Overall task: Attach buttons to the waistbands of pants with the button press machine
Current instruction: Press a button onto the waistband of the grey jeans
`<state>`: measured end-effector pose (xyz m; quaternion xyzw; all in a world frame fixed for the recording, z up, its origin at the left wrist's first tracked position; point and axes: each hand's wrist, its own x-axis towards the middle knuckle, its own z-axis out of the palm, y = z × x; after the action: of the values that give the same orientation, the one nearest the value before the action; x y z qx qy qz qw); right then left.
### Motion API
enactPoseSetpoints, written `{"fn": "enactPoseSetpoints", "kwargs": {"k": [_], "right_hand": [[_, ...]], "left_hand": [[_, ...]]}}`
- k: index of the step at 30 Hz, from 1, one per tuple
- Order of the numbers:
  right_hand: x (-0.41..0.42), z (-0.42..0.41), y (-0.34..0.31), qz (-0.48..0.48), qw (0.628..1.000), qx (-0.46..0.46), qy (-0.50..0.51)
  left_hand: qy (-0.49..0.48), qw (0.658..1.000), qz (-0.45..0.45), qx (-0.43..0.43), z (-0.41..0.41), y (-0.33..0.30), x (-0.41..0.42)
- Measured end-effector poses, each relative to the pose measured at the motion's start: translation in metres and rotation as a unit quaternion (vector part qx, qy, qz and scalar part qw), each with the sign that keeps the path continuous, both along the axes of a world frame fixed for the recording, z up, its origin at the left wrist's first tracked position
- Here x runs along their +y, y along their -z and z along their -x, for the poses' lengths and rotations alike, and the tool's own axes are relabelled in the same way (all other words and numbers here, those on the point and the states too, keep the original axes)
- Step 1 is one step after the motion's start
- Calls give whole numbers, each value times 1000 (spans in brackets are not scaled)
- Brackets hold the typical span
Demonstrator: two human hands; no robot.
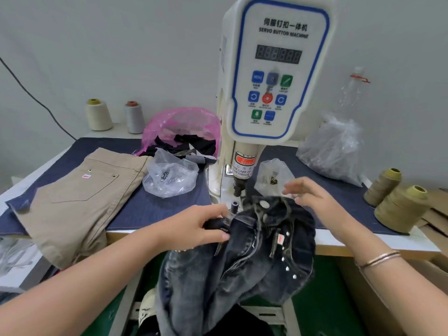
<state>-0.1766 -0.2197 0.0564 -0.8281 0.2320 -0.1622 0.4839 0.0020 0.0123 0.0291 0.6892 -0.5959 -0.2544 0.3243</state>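
Dark blue jeans (244, 258) hang over the table's front edge below the white button press machine (271, 76). Their waistband lies by the machine's lower die (234, 205), under the punch (238, 187). A metal button (264, 204) sits on the waistband. My left hand (194, 226) pinches the waistband's left end with thumb and fingers. My right hand (308, 192) hovers over the right side of the waistband with its fingers spread, holding nothing. A small clear bag of button parts (274, 177) lies just behind my right hand.
Folded tan pants (80, 197) lie on the dark table mat (155, 207) at the left. Another clear bag of parts (169, 177) and a pink bag (181, 127) sit left of the machine. A large clear bag (332, 151) and thread cones (400, 209) stand on the right.
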Motion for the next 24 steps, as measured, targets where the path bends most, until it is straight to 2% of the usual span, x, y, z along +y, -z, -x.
{"fn": "enactPoseSetpoints", "kwargs": {"k": [2, 4, 6, 7, 9, 12, 15, 17, 19, 20, 21, 22, 24], "right_hand": [[20, -7, -11, 4, 997, 12, -82], [35, -17, -15, 39, 974, 158, -155], [46, -23, -18, -18, 934, 302, -190], [48, -24, -17, -67, 922, 323, -204], [47, -25, -14, -158, 929, 253, -221], [46, -30, -7, -209, 948, 116, -209], [49, -37, 2, -224, 944, 72, -230], [51, -40, 4, -277, 935, 21, -221], [50, -42, 3, -313, 924, -28, -219], [50, -44, 1, -326, 917, -43, -224], [49, -45, -1, -339, 909, -53, -237], [48, -45, -4, -352, 901, -62, -248], [43, -46, -5, -365, 895, -72, -247]], "left_hand": [[4, 999, 20, -42, 10, -6, -9], [20, 996, 54, -64, 21, -10, -17], [16, 994, 75, -71, 28, -13, -22], [2, 994, 85, -69, 29, -12, -23], [-35, 993, 108, -35, 30, -9, -23], [-66, 992, 86, 70, 21, -6, -14], [-51, 979, -5, 196, 11, -8, 1], [-44, 973, -38, 225, 10, -9, 2], [-62, 969, -47, 236, 18, -10, -5], [-31, 974, -31, 222, 20, -4, -4], [8, 970, -19, 242, 23, 4, -3], [15, 953, -12, 301, 27, 10, -5], [-21, 933, -52, 354, 27, 19, -2]]}}
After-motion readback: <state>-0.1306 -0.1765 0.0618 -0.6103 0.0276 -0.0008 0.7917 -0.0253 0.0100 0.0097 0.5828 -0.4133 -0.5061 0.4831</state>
